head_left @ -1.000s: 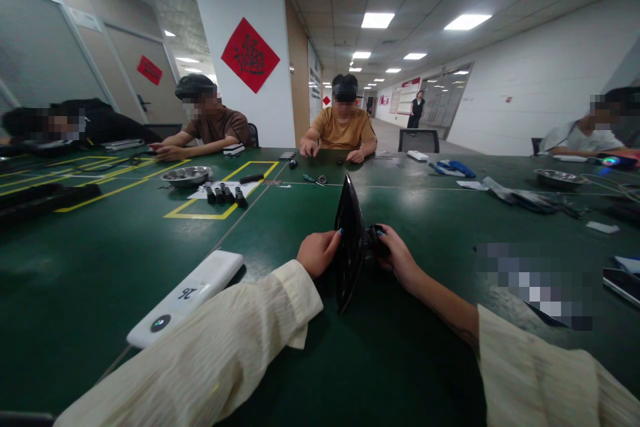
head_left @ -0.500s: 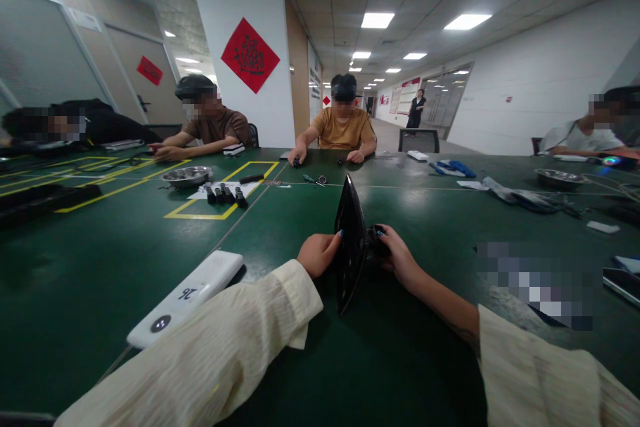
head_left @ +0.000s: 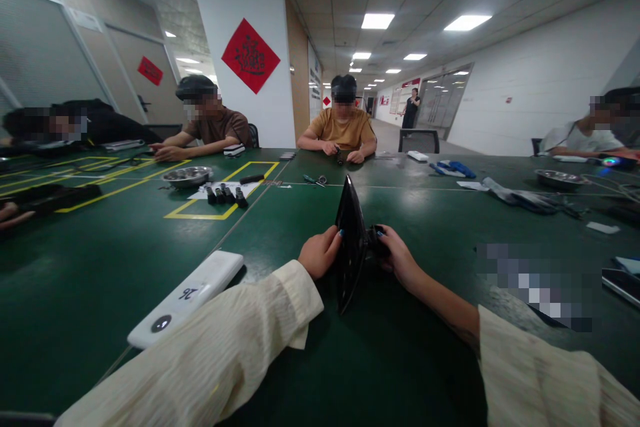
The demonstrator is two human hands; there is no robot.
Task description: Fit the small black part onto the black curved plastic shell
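Observation:
A thin, glossy black panel (head_left: pixel 351 253) stands on its edge, almost side-on to me, above the green table (head_left: pixel 400 360). My left hand (head_left: pixel 320 252) grips its left side, thumb against the face and the other fingers largely hidden. Behind the panel, a dark knob-like part (head_left: pixel 375 240) sticks out to the right. My right hand (head_left: pixel 397 255) is closed around that part, its thumb on top; its exact shape is hidden by my fingers. Left of my left forearm lies a white oblong device (head_left: pixel 187 297) marked 26.
Several small black cylinders (head_left: pixel 225 195) stand on white paper near a metal bowl (head_left: pixel 187 176). Grey gloves (head_left: pixel 520 195) and another bowl (head_left: pixel 561 178) lie at right. A co-worker (head_left: pixel 341 123) sits opposite; others sit along the table.
My hands and the panel stay almost still. The co-worker opposite has drawn one hand inward to the other. A person's hand has appeared at the far left edge.

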